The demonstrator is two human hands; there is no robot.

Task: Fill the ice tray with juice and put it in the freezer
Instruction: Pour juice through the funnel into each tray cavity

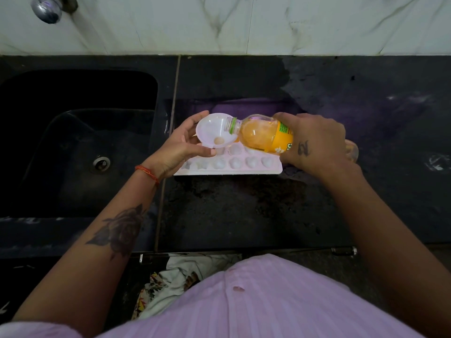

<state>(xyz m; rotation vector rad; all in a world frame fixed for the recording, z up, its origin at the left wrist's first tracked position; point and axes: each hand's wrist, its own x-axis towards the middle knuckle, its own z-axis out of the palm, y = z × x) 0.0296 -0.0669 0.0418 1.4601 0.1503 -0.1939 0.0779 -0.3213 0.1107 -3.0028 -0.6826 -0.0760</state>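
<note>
A white ice tray [244,168] with shaped cells lies on the black counter in front of me. My left hand [178,145] holds a white funnel [211,130] over the tray's far left cells, its spout pointing down. My right hand [314,140] grips a clear bottle of orange juice [261,135], tipped on its side with its open neck resting in the funnel's rim. A little juice shows at the funnel's hole. The near row of cells looks white; the far row is mostly hidden by the bottle and funnel.
A black sink [78,142] with a metal drain [100,163] lies to the left of the tray. A chrome tap [47,8] is at the top left on the marble wall. The dark counter [244,211] stretches right and toward me. A patterned cloth [170,284] hangs below the counter edge.
</note>
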